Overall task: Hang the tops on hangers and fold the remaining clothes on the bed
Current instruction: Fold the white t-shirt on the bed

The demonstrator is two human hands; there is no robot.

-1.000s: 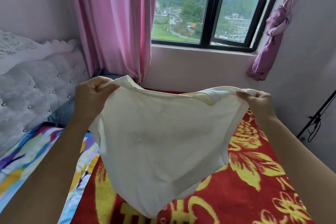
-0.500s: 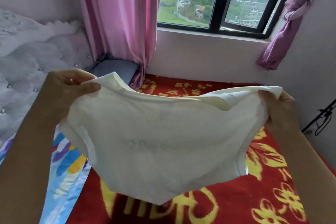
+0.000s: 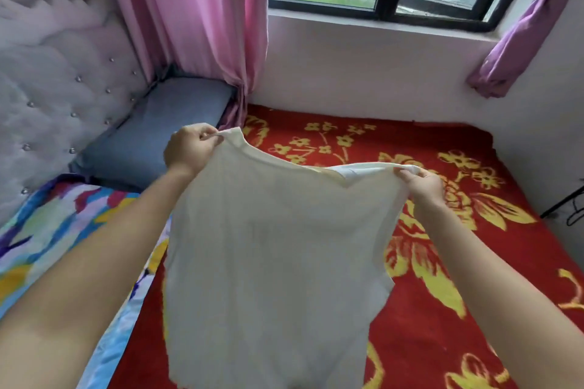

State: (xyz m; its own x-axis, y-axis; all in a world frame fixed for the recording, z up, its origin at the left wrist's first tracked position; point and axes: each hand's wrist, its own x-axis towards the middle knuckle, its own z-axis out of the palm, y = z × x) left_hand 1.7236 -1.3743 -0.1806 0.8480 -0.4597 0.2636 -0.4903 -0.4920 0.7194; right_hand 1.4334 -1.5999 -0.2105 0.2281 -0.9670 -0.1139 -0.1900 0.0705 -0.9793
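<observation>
Two hands hold one cream top spread in the air above the bed. The left hand pinches one corner of the garment's upper edge, fingers and thumb curled over the cloth. The right hand pinches the opposite corner in the same way. The hands are well apart, and the edge between them is drawn nearly taut, with a small fold of cloth just beside the right hand.

Orientation: the held edge runs left to right across the view and slopes down toward the right hand, which sits lower in the picture than the left. The long axis of the cream top lies at right angles to that edge, running from the hands back toward the person. Its free end passes out of the lower border of the view, so contact with the bed cannot be determined.

Position: the garment hangs over the red flowered cover, with the patterned quilt to its left and the blue pillow beyond the left hand.

Judgement: the cream top appears squared for laying flat. No hanger is in view. The next move calls for both hands to bring the held edge level.
</observation>
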